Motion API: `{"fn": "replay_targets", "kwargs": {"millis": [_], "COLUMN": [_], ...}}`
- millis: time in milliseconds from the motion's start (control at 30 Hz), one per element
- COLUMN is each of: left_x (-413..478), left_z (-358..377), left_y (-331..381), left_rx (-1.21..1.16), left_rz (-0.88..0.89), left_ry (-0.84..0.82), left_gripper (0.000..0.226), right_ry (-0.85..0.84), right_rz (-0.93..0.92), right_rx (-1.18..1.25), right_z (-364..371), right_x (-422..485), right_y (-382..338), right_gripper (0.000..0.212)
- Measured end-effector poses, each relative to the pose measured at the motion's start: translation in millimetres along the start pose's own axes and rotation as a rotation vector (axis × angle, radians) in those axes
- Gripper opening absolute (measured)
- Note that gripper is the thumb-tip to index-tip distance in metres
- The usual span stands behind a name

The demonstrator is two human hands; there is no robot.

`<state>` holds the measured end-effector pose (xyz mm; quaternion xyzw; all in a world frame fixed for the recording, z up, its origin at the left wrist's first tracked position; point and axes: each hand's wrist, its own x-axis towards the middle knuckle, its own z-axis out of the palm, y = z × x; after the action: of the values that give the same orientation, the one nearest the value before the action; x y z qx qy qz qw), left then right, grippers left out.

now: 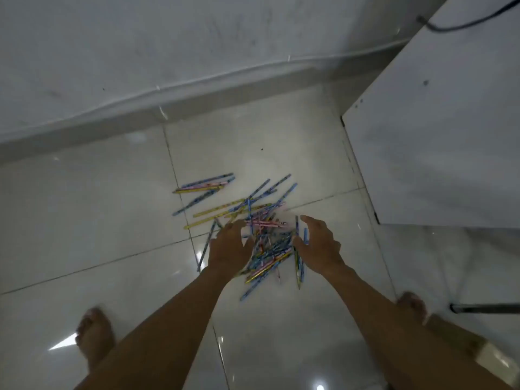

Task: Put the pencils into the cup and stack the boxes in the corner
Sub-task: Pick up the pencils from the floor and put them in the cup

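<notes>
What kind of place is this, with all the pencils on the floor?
Likely an indoor room, maybe at home: shiny white floor tiles, a plain wall, a white furniture panel beside the scattered pencils, and a bare foot.

Cabinet: we take this white panel (439, 136) as our landmark.
Wall (140, 52): pale and scuffed, left of the cabinet.
Skirting (112, 119): grey strip running toward the cabinet's foot.
Floor (84, 209): glossy pale tiles with dark grout and bright glints, below the cabinet.
Cable (444, 30): black, crossing the cabinet's top.

Dim, soft-focus view (wide-angle bend); glare on floor (112, 220).
</notes>
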<state>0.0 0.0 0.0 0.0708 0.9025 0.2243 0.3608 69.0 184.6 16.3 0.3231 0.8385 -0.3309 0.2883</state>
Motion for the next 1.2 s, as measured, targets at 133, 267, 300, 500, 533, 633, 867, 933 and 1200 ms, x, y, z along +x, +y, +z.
{"fn": "replay_targets", "kwargs": {"millis": [133, 267, 300, 500, 533, 633, 867, 933, 1200], "left_x": [22.3, 41.5, 42.2, 49.4, 51.2, 58.4, 76.9, 78.8, 84.2], "left_z": [56.4, 110.8, 118.5, 184.2, 190.7, 206.2, 223.1, 222.2, 210.1], "left_y": [-12.0, -20.7, -21.8, -35.2, -36.4, -40.4, -57.5, -60.6, -67.2], "left_rx": [-0.009, 0.018, 0.044, 0.21, 0.25, 0.417, 0.681, 0.683, 0.433], "left_rz": [-0.11, -0.055, -0.038, 0.087, 0.097, 0.132, 0.244, 0.246, 0.214], "left_ry": [-0.072, -0.073, -0.071, -0.044, -0.05, -0.035, 0.103, 0.067, -0.032], "left_gripper": [0.06, 0.074, 0.076, 0.085, 0.086, 0.09, 0.05, 0.054, 0.035], "right_ry": [0.0, 0.01, 0.009, -0.001, 0.014, 0.04, 0.068, 0.086, 0.157], "right_rz": [0.241, 0.351, 0.355, 0.371, 0.368, 0.379, 0.349, 0.352, 0.337], "right_rx": [0.234, 0.311, 0.311, 0.319, 0.316, 0.316, 0.288, 0.269, 0.241], "right_z": [45.1, 86.8, 93.4, 135.1, 138.9, 150.5, 167.2, 168.9, 171.5], "right_x": [24.7, 45.5, 48.0, 64.3, 65.9, 73.6, 84.4, 86.5, 92.3], "right_y": [36.4, 66.9, 72.6, 108.1, 112.3, 124.5, 133.7, 133.0, 127.1], "right_gripper": [0.057, 0.06, 0.06, 0.061, 0.062, 0.064, 0.061, 0.061, 0.056]}}
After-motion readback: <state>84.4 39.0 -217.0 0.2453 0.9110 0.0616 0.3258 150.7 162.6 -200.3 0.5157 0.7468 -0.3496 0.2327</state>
